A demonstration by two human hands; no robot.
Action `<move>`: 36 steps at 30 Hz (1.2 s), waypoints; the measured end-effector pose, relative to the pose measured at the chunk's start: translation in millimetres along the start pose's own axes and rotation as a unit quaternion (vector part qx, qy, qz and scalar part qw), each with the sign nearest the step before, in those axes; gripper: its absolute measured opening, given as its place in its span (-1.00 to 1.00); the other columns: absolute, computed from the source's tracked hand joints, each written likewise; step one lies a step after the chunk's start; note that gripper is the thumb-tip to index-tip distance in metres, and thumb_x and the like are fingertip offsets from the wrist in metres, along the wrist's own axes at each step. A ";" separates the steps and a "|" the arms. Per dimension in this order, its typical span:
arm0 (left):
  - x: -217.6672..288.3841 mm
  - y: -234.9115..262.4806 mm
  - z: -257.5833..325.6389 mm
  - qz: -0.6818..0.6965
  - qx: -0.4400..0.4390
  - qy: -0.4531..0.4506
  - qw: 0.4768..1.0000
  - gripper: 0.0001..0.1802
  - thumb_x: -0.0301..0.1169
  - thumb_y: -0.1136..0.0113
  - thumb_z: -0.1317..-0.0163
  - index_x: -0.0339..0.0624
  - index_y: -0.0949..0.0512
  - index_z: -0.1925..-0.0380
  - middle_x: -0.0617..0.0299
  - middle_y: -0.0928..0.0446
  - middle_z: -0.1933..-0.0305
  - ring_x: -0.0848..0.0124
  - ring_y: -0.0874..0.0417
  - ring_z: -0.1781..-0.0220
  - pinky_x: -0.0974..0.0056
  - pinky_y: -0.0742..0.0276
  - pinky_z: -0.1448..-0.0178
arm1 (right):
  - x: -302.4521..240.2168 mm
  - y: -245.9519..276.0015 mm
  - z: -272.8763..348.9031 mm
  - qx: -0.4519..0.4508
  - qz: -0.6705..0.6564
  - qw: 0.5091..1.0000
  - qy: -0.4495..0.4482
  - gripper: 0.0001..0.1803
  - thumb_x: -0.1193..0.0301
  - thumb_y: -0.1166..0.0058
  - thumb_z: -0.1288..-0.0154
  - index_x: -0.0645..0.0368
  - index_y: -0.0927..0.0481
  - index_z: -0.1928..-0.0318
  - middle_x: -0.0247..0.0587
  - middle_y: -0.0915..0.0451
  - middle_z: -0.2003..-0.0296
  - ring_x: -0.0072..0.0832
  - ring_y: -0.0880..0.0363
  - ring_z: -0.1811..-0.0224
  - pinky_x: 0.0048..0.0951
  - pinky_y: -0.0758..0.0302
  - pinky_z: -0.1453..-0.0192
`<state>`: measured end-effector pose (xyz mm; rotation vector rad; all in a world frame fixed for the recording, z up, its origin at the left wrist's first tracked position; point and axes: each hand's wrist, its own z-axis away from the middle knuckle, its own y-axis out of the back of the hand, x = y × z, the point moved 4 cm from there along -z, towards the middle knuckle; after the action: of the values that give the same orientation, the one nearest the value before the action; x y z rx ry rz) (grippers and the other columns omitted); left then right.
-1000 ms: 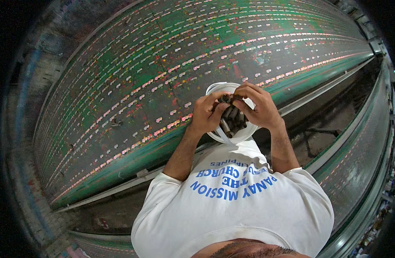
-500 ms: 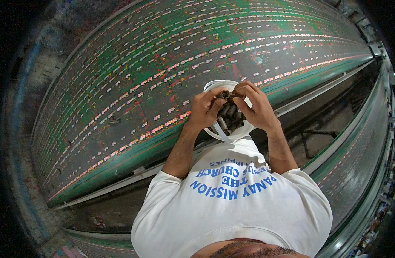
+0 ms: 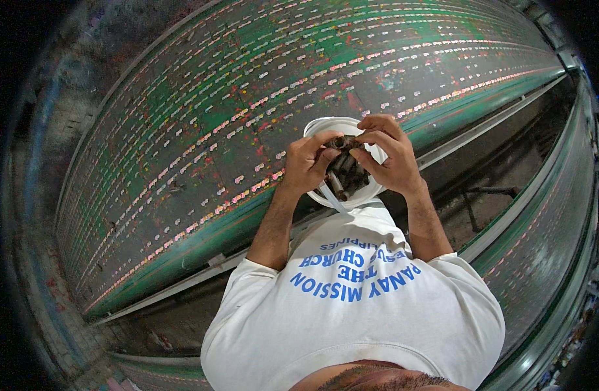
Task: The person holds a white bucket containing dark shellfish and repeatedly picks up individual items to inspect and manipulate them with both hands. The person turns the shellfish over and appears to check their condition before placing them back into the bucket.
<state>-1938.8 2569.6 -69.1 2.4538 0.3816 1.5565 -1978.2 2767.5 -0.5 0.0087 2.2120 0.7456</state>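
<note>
Over the mouth of a white plastic bucket point(image 3: 338, 126), left hand point(image 3: 305, 164) has thumb and fingers pinched on a dark tubular piece point(image 3: 339, 142); right hand point(image 3: 392, 155) pinches its other end. More dark tubes point(image 3: 344, 174) lie heaped in the bucket below. Bucket sits between the wearer's white T-shirt point(image 3: 351, 326) and a long green-and-grey table point(image 3: 201, 163) patterned with rows of small pale and pink marks.

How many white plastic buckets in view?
1: the white round plastic bucket, beneath the bare left hand and right hand, dark tubular pieces inside. Others may hide along the dim edges.
</note>
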 end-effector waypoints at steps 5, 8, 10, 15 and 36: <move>-4.5 -1.5 1.0 -0.008 0.015 -0.036 0.999 -0.64 -0.12 -0.27 -0.50 -0.06 -0.69 -0.13 0.04 -0.77 0.25 0.12 -0.81 0.28 0.12 -0.66 0.16 | 3.7 -6.6 1.2 -0.050 -0.031 0.996 -0.060 -0.85 0.42 -0.30 -0.43 0.27 -0.69 0.19 -0.01 -0.59 -0.08 -0.11 -0.63 -0.13 -0.16 -0.58 -0.20; -3.6 -0.8 1.1 -0.005 0.020 -0.041 0.999 -0.63 -0.11 -0.27 -0.51 -0.07 -0.69 -0.14 0.04 -0.78 0.23 0.10 -0.81 0.27 0.11 -0.67 0.15 | 14.0 -11.3 1.9 -0.071 -0.059 0.994 -0.063 -0.82 0.40 -0.24 -0.49 0.29 -0.67 0.22 0.03 -0.57 -0.10 -0.10 -0.63 -0.13 -0.16 -0.57 -0.21; -4.5 -0.2 1.4 0.001 0.025 -0.040 0.999 -0.62 -0.11 -0.27 -0.51 -0.08 -0.69 -0.15 0.05 -0.78 0.22 0.11 -0.81 0.27 0.11 -0.67 0.14 | 15.0 -14.2 0.9 -0.081 -0.049 0.994 -0.064 -0.84 0.42 -0.23 -0.49 0.29 -0.65 0.19 0.03 -0.55 -0.12 -0.10 -0.62 -0.14 -0.16 -0.56 -0.22; -6.7 1.6 2.9 0.015 0.037 -0.015 0.999 -0.60 -0.10 -0.27 -0.51 -0.09 -0.68 -0.16 0.05 -0.77 0.23 0.18 -0.81 0.29 0.13 -0.66 0.15 | 6.6 -14.9 -7.8 -0.056 -0.054 0.995 -0.067 -0.83 0.47 -0.31 -0.42 0.25 -0.61 0.09 0.00 -0.51 -0.17 -0.15 -0.58 -0.18 -0.20 -0.57 -0.21; -8.6 2.8 0.1 0.014 0.008 0.008 1.000 -0.61 -0.14 -0.29 -0.52 -0.09 -0.66 -0.20 0.16 -0.80 0.15 0.39 -0.80 0.20 0.25 -0.69 0.08 | 21.8 -10.8 -10.0 -0.010 -0.027 0.999 0.031 -0.78 0.52 -0.44 -0.26 0.21 -0.70 0.12 -0.01 -0.47 -0.21 -0.28 -0.64 -0.11 -0.23 -0.64 -0.19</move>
<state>-1941.9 2564.2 -75.6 2.4715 0.3660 1.5899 -1997.8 2758.7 -15.8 -0.0842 2.2541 0.7482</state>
